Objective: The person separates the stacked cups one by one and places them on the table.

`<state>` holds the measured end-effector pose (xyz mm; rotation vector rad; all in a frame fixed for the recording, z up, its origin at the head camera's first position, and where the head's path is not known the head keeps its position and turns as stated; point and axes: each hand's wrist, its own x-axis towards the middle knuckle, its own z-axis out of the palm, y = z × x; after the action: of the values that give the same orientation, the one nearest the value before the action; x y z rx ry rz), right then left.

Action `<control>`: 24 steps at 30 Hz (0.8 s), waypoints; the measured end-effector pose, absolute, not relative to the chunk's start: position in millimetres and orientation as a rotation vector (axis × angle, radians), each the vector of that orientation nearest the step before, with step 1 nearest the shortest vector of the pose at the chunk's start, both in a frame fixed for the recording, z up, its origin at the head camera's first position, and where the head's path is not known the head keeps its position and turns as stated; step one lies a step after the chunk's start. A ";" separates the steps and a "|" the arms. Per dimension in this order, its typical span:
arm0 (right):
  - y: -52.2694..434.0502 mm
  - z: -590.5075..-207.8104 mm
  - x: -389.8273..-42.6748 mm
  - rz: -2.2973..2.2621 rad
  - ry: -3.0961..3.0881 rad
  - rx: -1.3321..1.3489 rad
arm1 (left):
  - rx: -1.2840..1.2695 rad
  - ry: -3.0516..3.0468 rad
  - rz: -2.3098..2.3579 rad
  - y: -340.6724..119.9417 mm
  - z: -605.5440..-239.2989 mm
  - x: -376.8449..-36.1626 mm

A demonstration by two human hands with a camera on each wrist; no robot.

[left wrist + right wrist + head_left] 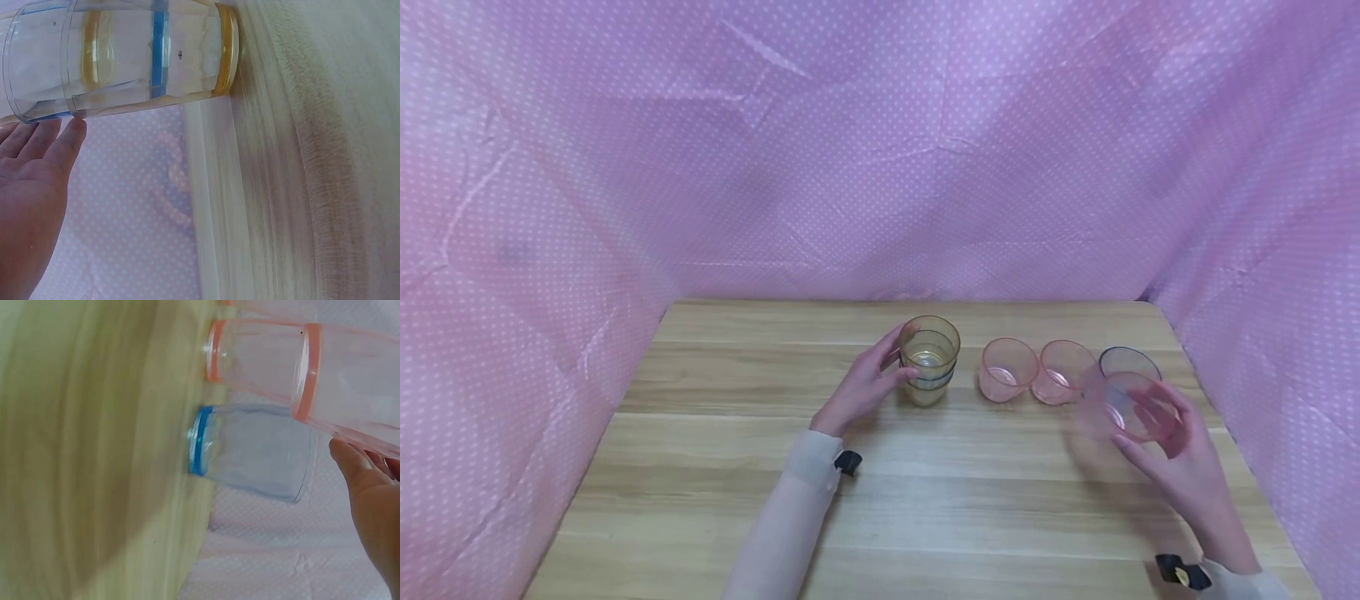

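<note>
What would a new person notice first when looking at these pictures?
First, the right hand holding a pink cup lifted above the wooden table, near its right edge. Then the left hand touching the stack of clear cups, yellow on the outside, at the table's middle. Between them two pink cups stand side by side, with a blue cup behind the lifted one.

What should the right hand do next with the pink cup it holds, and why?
Probably carry the pink cup left and lower it into the stack of cups. The right hand holds it lifted off the table, while the left hand steadies the stack, whose top cup is open and upright.
</note>
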<state>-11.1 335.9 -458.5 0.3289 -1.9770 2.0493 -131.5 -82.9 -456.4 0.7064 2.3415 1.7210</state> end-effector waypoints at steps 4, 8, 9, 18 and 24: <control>341.4 -461.6 -9.2 2.040 -2.008 0.275 | 0.712 2.336 1.738 -83.3 -456.9 -131.2; 346.8 -464.5 -7.4 1.939 -2.088 0.208 | 0.718 2.337 1.742 -83.3 -456.7 -130.8; 348.3 -464.9 -6.7 1.900 -2.120 0.183 | 0.716 2.340 1.739 -83.3 -456.4 -130.5; 360.4 -468.7 -0.3 1.414 -2.481 0.031 | 0.716 2.332 1.750 -83.0 -457.6 -130.5; 366.3 -473.1 2.2 1.398 -2.521 0.051 | 0.712 2.316 1.767 -82.8 -458.1 -130.0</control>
<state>2.2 366.3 -473.1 0.0508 -2.5208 1.3981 -130.0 -82.8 -458.1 0.7119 2.3159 1.7673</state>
